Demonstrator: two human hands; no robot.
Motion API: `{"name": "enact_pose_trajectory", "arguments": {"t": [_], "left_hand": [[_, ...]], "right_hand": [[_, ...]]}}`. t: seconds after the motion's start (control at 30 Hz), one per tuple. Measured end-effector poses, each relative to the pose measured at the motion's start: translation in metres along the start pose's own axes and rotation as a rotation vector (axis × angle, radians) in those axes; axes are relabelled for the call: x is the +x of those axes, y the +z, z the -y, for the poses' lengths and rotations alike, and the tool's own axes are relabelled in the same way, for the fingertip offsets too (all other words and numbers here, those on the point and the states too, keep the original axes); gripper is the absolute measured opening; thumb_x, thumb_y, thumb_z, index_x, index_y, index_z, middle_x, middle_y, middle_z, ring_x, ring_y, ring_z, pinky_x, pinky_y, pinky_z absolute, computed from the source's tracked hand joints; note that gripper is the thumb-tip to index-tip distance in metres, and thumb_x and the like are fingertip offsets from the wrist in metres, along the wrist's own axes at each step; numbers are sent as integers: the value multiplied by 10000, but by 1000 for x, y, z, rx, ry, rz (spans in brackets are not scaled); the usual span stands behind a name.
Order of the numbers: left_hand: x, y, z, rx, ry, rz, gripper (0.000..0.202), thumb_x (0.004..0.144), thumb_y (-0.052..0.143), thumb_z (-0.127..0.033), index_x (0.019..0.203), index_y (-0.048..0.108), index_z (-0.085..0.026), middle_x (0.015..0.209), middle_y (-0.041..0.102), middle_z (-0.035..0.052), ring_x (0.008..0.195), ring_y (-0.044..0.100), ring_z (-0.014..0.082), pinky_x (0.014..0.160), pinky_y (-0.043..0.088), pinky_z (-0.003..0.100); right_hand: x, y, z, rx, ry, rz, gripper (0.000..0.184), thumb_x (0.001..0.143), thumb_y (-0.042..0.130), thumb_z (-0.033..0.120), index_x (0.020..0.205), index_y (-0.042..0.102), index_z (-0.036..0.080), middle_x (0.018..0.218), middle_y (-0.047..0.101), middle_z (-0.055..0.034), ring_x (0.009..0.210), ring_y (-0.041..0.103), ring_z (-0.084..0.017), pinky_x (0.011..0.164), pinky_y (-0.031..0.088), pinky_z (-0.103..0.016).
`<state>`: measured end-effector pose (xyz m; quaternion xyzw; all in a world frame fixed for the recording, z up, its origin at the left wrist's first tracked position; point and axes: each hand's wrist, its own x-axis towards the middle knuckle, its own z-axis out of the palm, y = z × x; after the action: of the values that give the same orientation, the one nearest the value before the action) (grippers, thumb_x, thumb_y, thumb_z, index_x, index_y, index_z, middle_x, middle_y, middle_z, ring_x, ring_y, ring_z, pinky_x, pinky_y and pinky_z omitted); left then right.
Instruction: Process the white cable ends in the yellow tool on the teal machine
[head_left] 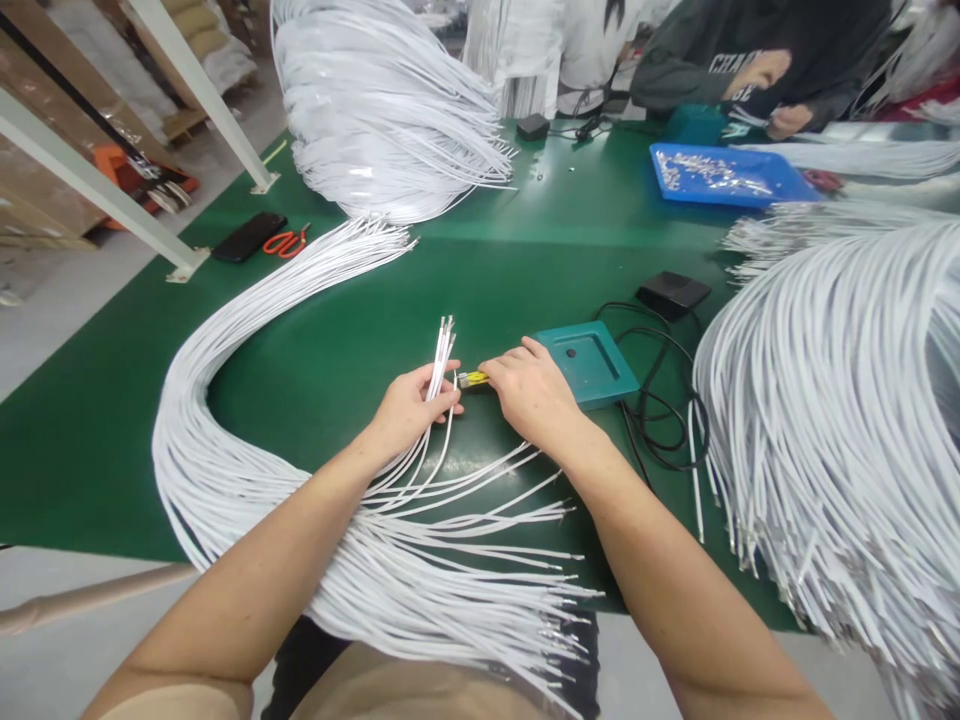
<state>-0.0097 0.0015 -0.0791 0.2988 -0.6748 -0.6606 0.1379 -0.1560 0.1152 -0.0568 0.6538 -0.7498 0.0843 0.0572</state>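
Note:
My left hand [411, 408] is closed round a small bunch of thin white cables [444, 350] whose ends stick up past the fingers. My right hand [529, 388] pinches a small yellow piece with a metal tip [472, 379], which lies between the two hands and touches one cable end. Right behind my right hand sits a teal box-shaped device [592, 362] on the green table [315, 340]. A large sheaf of white cables [225, 440] curves from the table's left side down under my forearms.
Big heaps of white cables lie at the right [832, 420] and the far middle [382, 110]. A black pedal [673, 293] with black cords, a blue tray [724, 175] of small metal parts, orange scissors [286, 241] and a black phone [248, 236] lie about. Another person [750, 60] sits opposite.

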Motion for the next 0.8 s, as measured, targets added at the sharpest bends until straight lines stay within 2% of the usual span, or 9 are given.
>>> {"name": "enact_pose_trajectory", "arguments": {"t": [0.1, 0.27, 0.4, 0.47, 0.57, 0.63, 0.7, 0.8], "left_hand": [[1, 0, 0, -11, -7, -13, 513, 690, 698, -279, 1165, 558, -144, 771, 611, 13, 700, 682, 173, 521, 478, 199], [2, 3, -1, -4, -28, -36, 525, 675, 703, -261, 1160, 558, -125, 751, 617, 10, 684, 681, 170, 517, 481, 204], [3, 5, 1, 35, -38, -43, 494, 663, 704, -248, 1122, 581, -110, 744, 633, 15, 692, 682, 174, 517, 486, 207], [4, 6, 2, 62, -43, -47, 489, 666, 700, -252, 1118, 584, -108, 744, 637, 15, 695, 682, 174, 516, 488, 207], [5, 7, 3, 83, -44, -41, 485, 671, 695, -258, 1119, 584, -107, 742, 638, 16, 696, 682, 175, 514, 486, 207], [5, 7, 4, 68, -40, -30, 484, 668, 699, -259, 1115, 587, -109, 744, 642, 19, 699, 683, 177, 515, 483, 208], [5, 6, 4, 47, -45, -22, 478, 665, 704, -260, 1105, 591, -113, 761, 648, 25, 703, 685, 179, 520, 481, 209], [6, 4, 4, 48, -53, -6, 370, 667, 705, -272, 992, 629, -112, 858, 662, 56, 726, 688, 184, 537, 481, 212]], "right_hand": [[1, 0, 0, 0, 18, -3, 242, 826, 441, 78, 946, 631, 168, 817, 659, -64, 841, 531, -198, 981, 234, -369], [3, -1, -1, -31, 40, -41, 179, 795, 486, 90, 896, 618, 155, 798, 623, -83, 801, 488, -220, 839, 308, -344], [4, 1, -1, -18, 64, -47, 138, 788, 506, 104, 848, 619, 155, 769, 623, -83, 781, 477, -222, 789, 323, -339], [4, 1, 0, -10, 68, -40, 130, 790, 512, 109, 835, 624, 158, 758, 629, -80, 778, 478, -219, 801, 329, -344], [4, -3, -1, -1, 41, -36, 122, 808, 522, 139, 845, 634, 168, 765, 648, -68, 818, 498, -216, 938, 287, -395], [3, -5, -3, -12, 43, -79, 144, 831, 533, 199, 927, 638, 172, 876, 666, -77, 938, 505, -234, 1033, 186, -463], [0, -6, -8, -59, 131, -159, 250, 850, 531, 259, 1064, 609, 156, 1097, 627, -122, 1108, 451, -277, 1054, 113, -533], [-3, -2, -17, -141, 305, -227, 384, 866, 510, 280, 1212, 530, 112, 1328, 468, -193, 1250, 338, -336, 1032, 113, -595]]}}
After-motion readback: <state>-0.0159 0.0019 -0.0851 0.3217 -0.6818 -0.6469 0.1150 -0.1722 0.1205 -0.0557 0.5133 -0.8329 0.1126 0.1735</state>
